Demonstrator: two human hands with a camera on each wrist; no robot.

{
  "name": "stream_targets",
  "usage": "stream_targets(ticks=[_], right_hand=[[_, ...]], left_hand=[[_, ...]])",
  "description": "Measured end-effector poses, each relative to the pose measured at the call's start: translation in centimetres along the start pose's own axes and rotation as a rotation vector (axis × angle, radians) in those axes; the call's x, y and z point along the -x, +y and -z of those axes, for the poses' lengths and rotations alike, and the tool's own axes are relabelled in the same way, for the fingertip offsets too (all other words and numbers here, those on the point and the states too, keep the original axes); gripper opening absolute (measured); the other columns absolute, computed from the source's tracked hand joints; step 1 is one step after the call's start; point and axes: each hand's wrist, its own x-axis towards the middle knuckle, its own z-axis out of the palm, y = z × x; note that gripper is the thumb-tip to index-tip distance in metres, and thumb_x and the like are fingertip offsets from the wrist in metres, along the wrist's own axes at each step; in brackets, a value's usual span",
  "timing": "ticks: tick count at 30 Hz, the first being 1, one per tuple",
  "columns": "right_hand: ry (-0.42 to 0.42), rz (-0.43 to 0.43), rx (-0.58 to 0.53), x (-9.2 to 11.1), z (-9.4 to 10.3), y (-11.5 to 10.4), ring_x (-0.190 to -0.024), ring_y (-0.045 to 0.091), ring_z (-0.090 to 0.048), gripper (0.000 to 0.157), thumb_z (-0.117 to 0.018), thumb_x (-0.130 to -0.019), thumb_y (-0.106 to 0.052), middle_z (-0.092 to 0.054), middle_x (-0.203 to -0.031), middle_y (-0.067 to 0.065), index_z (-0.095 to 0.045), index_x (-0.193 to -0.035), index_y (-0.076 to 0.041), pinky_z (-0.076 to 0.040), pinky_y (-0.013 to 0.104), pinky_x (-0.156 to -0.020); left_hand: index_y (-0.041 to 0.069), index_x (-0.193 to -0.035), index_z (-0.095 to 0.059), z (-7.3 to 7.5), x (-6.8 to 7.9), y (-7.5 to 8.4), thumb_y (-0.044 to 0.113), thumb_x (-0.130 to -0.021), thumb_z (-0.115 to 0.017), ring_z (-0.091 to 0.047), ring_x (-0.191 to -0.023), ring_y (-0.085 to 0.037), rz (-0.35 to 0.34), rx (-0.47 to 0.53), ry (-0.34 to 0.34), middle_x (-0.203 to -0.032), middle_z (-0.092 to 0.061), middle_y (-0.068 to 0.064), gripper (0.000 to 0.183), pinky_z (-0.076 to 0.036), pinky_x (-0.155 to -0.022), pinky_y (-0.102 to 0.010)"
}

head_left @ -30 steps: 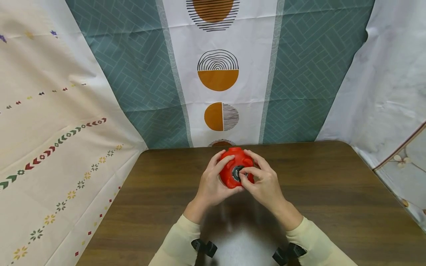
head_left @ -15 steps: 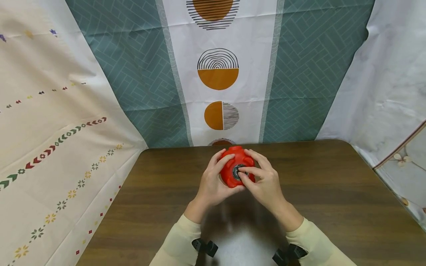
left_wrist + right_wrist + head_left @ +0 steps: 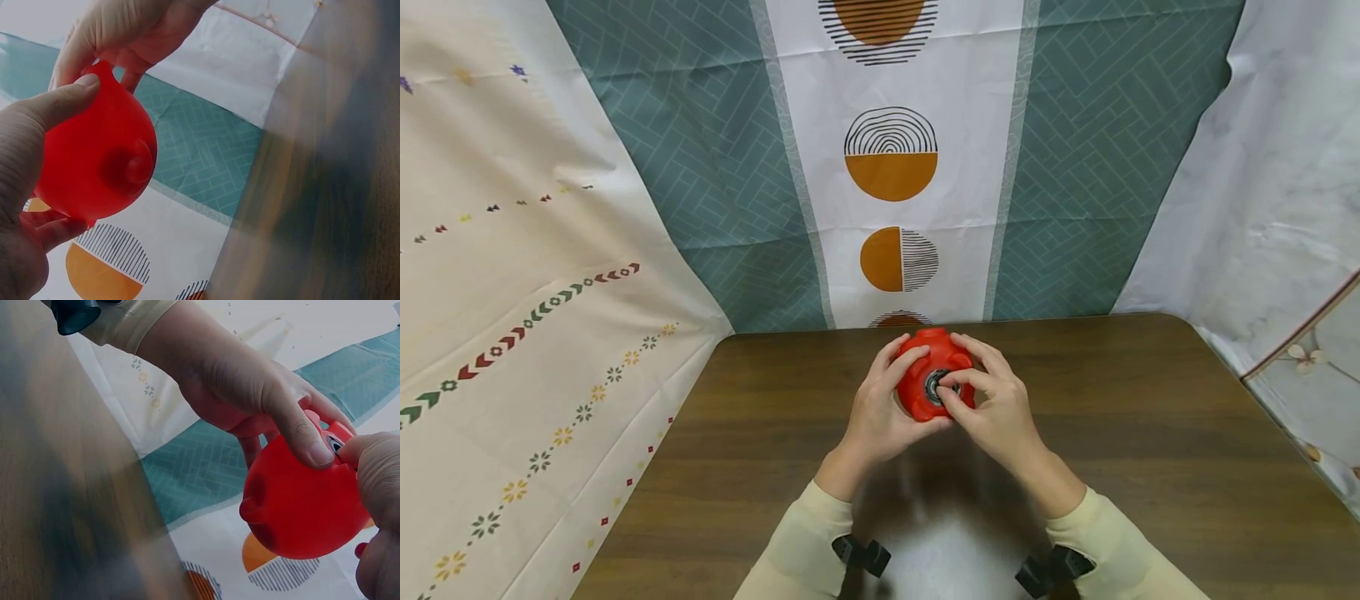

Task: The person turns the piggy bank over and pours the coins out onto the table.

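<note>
Both hands hold up a red round object [image 3: 942, 357] over the table. It is a glossy ball with rounded knobs, and a dark grey ring-shaped piece [image 3: 932, 388] is set in its face. My left hand [image 3: 874, 408] grips the ball from the left, fingers along its upper side and thumb below. With thumb and index finger, my right hand [image 3: 1000, 415] pinches at the dark piece, which the fingertips partly cover. Another right finger reaches to the ball's upper right. In the left wrist view the ball [image 3: 103, 147] shows a smooth side with a small round knob.
A brown wooden table [image 3: 760, 483] lies below the hands. Behind it hangs a teal and white cloth [image 3: 895, 92] with orange circles. Patterned cream cloth [image 3: 550, 350] covers the left side and white cloth [image 3: 1277, 192] the right. Dark devices [image 3: 860, 557] are strapped to both wrists.
Right thumb and index finger shift slightly about the dark piece, parting a little now. The left hand keeps its hold on the ball, which stays nearly in place.
</note>
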Motion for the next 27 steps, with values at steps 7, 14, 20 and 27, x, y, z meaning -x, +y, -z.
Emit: stream_targets(ticks=[7,14,20,27], right_hand=[[-0.044,-0.011,-0.018,-0.19,0.25,0.19,-0.125,0.021,-0.045,0.012,-0.079,-0.076,-0.003,-0.053,-0.136,0.006,-0.075,-0.084,-0.011,-0.054,0.041,-0.087],[-0.066,0.021,-0.03,-0.32,0.44,0.46,-0.125,0.022,-0.046,0.012,-0.078,-0.076,-0.003,-0.054,-0.135,0.007,-0.076,-0.084,-0.013,-0.053,0.04,-0.088],[-0.089,0.058,-0.024,-0.55,0.67,0.6,-0.125,0.023,-0.046,0.011,-0.077,-0.077,-0.004,-0.054,-0.135,0.008,-0.076,-0.085,-0.013,-0.053,0.042,-0.089],[-0.137,0.124,-0.003,-0.92,1.0,0.96,-0.125,0.025,-0.046,0.011,-0.078,-0.076,-0.005,-0.054,-0.135,0.01,-0.075,-0.085,-0.012,-0.052,0.038,-0.091]], left_hand=[[0.022,-0.137,-0.05,0.09,-0.12,0.08,0.035,-0.067,-0.088,-0.044,-0.128,-0.022,-0.004,-0.002,-0.002,-0.146,-0.039,-0.007,0.082,-0.051,-0.091,-0.034],[0.023,-0.137,-0.05,0.22,0.01,-0.07,0.034,-0.067,-0.088,-0.043,-0.128,-0.021,0.003,0.002,-0.026,-0.147,-0.037,-0.005,0.081,-0.051,-0.091,-0.034],[0.023,-0.137,-0.05,0.31,-0.02,-0.16,0.034,-0.067,-0.087,-0.042,-0.129,-0.021,-0.007,0.005,-0.039,-0.147,-0.037,-0.005,0.08,-0.052,-0.09,-0.034],[0.022,-0.138,-0.049,0.47,-0.26,-0.44,0.035,-0.068,-0.087,-0.044,-0.128,-0.021,-0.037,0.018,-0.069,-0.147,-0.037,-0.006,0.081,-0.051,-0.09,-0.032]])
